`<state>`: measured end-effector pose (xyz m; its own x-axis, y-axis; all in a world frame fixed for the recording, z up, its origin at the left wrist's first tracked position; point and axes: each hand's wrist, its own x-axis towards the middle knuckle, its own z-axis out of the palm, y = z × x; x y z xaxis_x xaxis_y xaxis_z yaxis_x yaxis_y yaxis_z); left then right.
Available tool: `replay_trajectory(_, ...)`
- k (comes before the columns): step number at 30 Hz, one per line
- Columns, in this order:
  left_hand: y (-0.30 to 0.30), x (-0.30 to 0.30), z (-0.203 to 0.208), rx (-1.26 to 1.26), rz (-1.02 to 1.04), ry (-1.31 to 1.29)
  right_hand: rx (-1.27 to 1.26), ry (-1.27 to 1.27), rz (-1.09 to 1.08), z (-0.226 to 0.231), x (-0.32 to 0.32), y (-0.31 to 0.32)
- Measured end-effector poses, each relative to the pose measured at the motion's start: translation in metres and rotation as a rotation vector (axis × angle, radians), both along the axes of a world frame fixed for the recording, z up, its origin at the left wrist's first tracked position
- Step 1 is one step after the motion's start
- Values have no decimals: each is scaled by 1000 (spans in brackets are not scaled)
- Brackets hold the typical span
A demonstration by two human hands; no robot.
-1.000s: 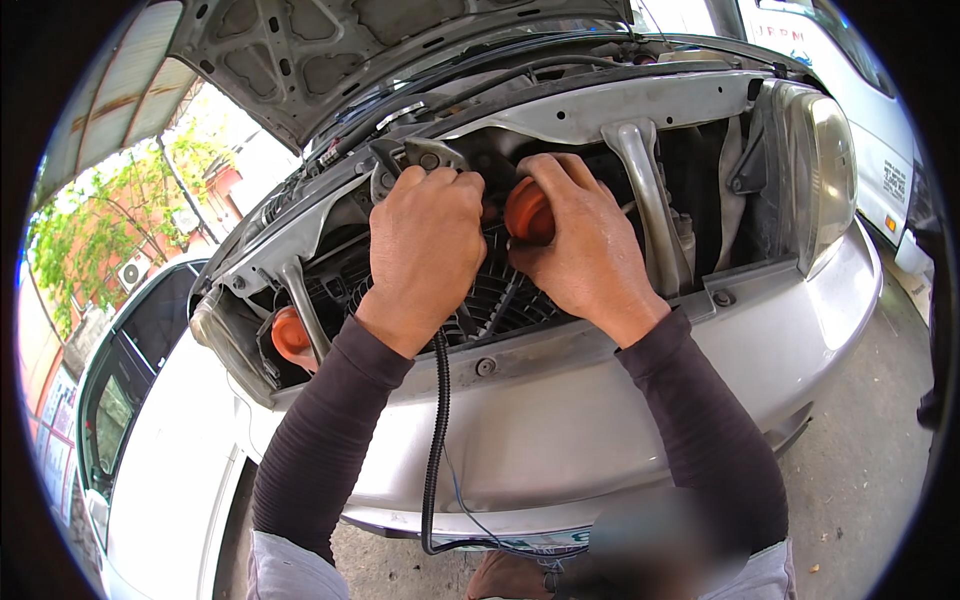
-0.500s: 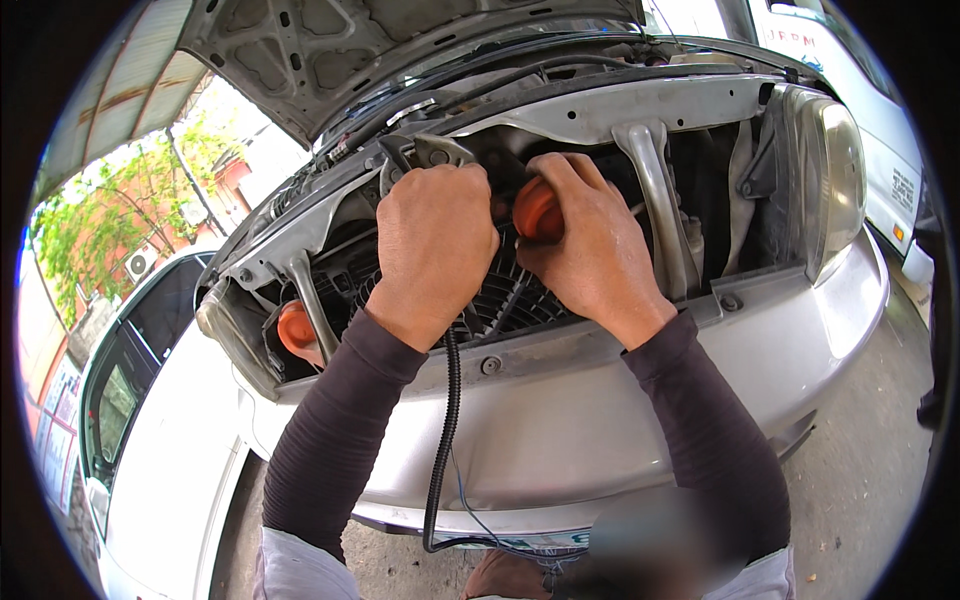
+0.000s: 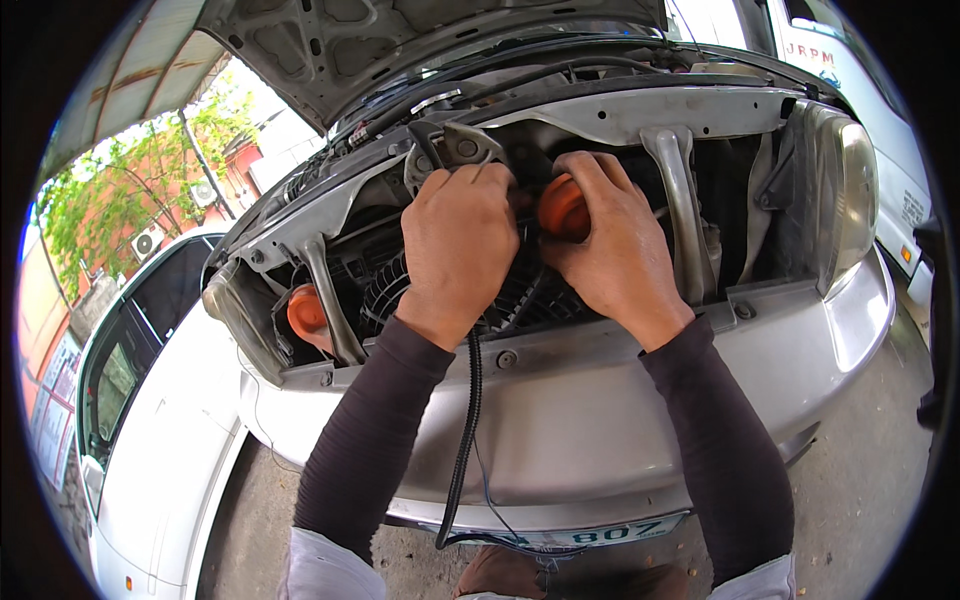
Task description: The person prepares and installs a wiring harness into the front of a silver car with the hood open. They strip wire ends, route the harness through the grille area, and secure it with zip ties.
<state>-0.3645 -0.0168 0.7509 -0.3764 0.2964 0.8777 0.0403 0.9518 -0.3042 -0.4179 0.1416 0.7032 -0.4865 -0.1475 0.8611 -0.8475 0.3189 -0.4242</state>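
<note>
My right hand (image 3: 615, 240) curls round an orange-red, round car horn (image 3: 563, 210) in the middle of the car's open front. Close beside it, my left hand (image 3: 462, 245) is closed just below the metal hood-latch bracket (image 3: 468, 148); its fingertips are turned away, so what they grip is hidden. A second orange-red horn (image 3: 308, 312) sits behind the bumper at the left, next to a metal strut. Below my left hand a black corrugated wire sleeve (image 3: 466, 440) hangs down over the bumper, with thin wires at its lower end.
The hood (image 3: 420, 40) stands raised above the engine bay. A silver bumper (image 3: 560, 420) lies under my forearms, with a headlight (image 3: 845, 200) at the right. Behind my hands is a black fan (image 3: 388, 290). A white car (image 3: 165, 440) stands close at the left.
The view has shifted, so the car and both hands appear farther right and slightly lower. Both hands keep about the same place on the car, the right one still round the horn.
</note>
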Motion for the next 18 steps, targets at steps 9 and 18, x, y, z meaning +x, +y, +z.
replay_trajectory(9,-14,-1,9,-282,-72,-24,1,15,-5,-1,-2,0)
replay_trajectory(18,-24,-3,27,-415,-166,-143,11,-17,-23,-1,1,0)
